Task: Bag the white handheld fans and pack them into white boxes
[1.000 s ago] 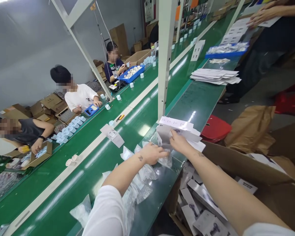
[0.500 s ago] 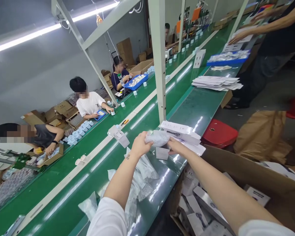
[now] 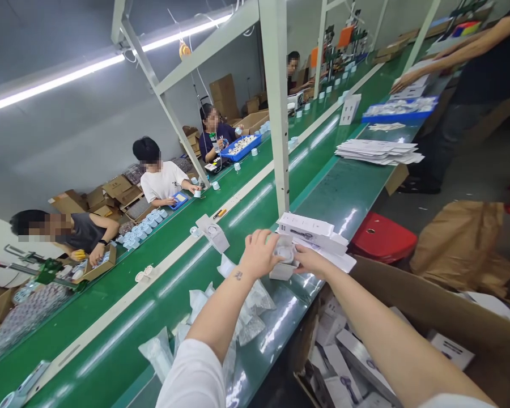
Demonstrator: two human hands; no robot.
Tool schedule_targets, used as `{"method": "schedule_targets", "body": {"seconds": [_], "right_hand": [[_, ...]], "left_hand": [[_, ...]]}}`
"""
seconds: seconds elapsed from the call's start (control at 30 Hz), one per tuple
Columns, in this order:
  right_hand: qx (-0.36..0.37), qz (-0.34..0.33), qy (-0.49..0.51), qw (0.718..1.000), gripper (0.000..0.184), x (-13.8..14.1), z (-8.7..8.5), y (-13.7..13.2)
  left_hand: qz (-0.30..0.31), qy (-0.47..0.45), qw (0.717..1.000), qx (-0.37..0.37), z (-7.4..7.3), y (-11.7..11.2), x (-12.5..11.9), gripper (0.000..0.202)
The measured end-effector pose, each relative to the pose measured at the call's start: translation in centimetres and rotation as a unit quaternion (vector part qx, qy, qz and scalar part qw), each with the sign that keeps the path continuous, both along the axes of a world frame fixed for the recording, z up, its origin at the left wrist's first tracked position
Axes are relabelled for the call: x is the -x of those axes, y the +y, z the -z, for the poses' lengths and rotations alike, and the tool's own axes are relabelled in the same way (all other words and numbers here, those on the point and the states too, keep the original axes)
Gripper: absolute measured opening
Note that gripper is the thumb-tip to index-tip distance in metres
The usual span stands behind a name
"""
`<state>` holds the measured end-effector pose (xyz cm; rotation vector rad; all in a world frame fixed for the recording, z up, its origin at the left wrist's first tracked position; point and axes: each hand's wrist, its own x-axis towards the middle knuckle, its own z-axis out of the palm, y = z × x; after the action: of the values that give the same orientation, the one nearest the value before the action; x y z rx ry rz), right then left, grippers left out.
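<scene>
Above the near edge of the line, a small white box stands with its open end up. A clear-bagged item sits in the mouth of the box; what is inside the bag is hard to make out. My left hand has its fingers curled over the bagged item and the box's top from the left. On the other side, my right hand grips the box by its right wall. Directly behind lie flattened printed cartons. Several more bagged items lie by my left forearm.
A big cardboard carton with printed boxes stands at my right, near a red stool. A white post rises ahead. An open white box stands on the green belt. Co-workers sit across; another stands far right.
The bagged item has gone from above the box down into its opening. My left hand has turned over it and moved slightly right. The camera view has shifted a little.
</scene>
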<state>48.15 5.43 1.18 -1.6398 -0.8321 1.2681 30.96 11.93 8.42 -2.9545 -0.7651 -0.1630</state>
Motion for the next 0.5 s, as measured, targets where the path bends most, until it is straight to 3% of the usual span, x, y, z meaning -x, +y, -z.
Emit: {"method": "schedule_targets", "body": {"seconds": [0.13, 0.23, 0.3, 0.4, 0.5], "right_hand": [[0.027, -0.006, 0.012, 1.000, 0.046, 1.1, -0.2, 0.1], [0.031, -0.015, 0.003, 0.999, 0.044, 2.1, -0.1, 0.7], [0.033, -0.014, -0.004, 0.999, 0.042, 1.9, -0.1, 1.2], [0.046, 0.046, -0.040, 0.997, 0.041, -0.8, 0.3, 1.4], [0.093, 0.190, -0.143, 0.967, 0.052, -4.9, 1.3, 0.6]], "left_hand": [[0.019, 0.064, 0.997, 0.047, 3.0, 0.6, 2.4, 0.050], [-0.038, 0.057, 0.994, 0.088, 5.5, 1.6, 2.3, 0.057], [-0.080, 0.028, 0.990, 0.115, 6.6, 2.3, 1.6, 0.043], [-0.096, -0.010, 0.983, 0.159, 7.0, 2.9, 0.8, 0.015], [-0.117, -0.098, 0.974, 0.168, 5.9, 3.0, 2.3, 0.008]]}}
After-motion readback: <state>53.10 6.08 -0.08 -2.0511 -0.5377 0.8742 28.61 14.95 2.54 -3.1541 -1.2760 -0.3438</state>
